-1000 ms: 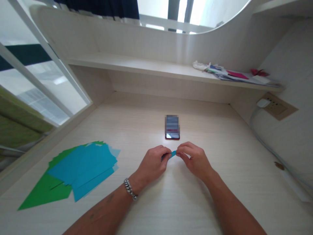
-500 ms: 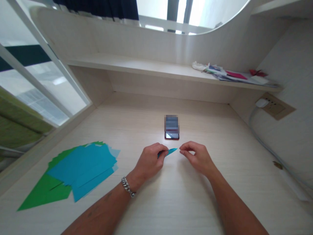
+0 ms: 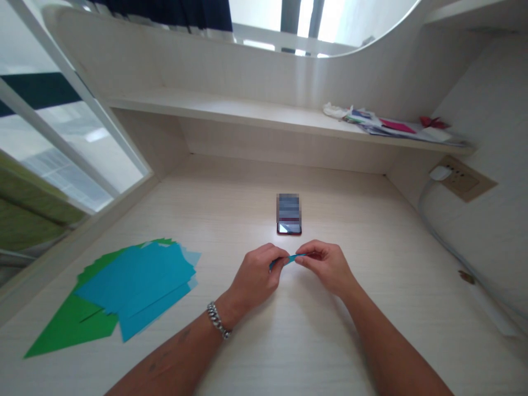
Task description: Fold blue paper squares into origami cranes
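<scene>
A small folded piece of blue paper (image 3: pixel 292 258) is pinched between both hands just above the pale wooden desk (image 3: pixel 289 341). My left hand (image 3: pixel 258 272), with a metal bracelet at its wrist, grips the paper's left end with closed fingers. My right hand (image 3: pixel 325 265) pinches its right tip. Most of the paper is hidden inside the fingers. A phone (image 3: pixel 289 214) lies on the desk just beyond the hands.
A loose stack of blue and green paper sheets (image 3: pixel 124 286) lies on the desk at the left. A shelf (image 3: pixel 256 113) above the desk holds papers (image 3: pixel 383 125) at its right end. A wall socket with a plugged cable (image 3: pixel 447 175) is at the right.
Half a second ago my right hand had let go and hung apart from the paper's tip. It has come back and pinches the tip again. The left hand kept its hold.
</scene>
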Demonstrator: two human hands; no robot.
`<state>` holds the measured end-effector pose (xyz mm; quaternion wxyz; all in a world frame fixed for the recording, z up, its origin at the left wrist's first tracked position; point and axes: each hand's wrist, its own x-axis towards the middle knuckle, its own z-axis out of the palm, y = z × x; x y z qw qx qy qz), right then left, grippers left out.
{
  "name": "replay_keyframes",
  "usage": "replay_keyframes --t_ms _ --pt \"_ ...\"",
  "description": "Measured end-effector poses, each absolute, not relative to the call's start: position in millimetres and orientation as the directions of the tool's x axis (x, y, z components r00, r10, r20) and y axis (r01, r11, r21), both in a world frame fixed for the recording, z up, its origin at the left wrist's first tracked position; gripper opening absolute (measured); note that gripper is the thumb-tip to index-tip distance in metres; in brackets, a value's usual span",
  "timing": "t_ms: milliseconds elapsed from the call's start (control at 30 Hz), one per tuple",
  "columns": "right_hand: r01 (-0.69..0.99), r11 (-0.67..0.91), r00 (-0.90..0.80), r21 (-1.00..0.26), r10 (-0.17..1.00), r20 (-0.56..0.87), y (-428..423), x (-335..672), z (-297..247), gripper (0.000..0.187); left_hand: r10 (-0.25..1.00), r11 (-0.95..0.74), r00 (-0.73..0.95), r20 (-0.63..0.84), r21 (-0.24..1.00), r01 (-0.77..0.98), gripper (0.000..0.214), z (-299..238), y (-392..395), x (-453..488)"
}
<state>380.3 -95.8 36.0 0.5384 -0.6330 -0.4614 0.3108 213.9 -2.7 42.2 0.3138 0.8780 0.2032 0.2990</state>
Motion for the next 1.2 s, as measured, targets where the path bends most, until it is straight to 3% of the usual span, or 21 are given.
replay_keyframes --t_ms 500,667,767,933,1200 --pt "0.030 -0.011 0.407 -0.999 0.913 0.002 -95.6 380.3 42.4 0.015 0.571 -0.694 0.722 0.391 0.700 0.169 0.012 46.7 -6.0 213.9" --pt "-0.120 0.005 0.462 -0.993 0.885 -0.051 -94.0 382.7 41.9 0.026 0.676 -0.458 0.704 0.218 0.873 0.170 0.012 46.2 -5.7 215.5" --pt "-0.104 0.007 0.480 -0.995 0.876 -0.044 -92.4 380.2 41.2 0.030 0.698 -0.272 0.709 0.099 0.953 0.134 0.017 43.4 -4.5 218.3" --pt "-0.048 -0.034 0.443 -0.998 0.895 -0.052 -89.3 371.0 36.3 0.028 0.701 -0.106 0.713 0.018 0.991 0.079 0.020 41.5 -5.7 223.1" --pt "-0.138 -0.040 0.504 -0.990 0.857 -0.105 -90.1 369.4 36.6 0.023 0.681 -0.012 0.732 -0.024 0.999 0.044 0.020 41.7 -7.4 226.2"
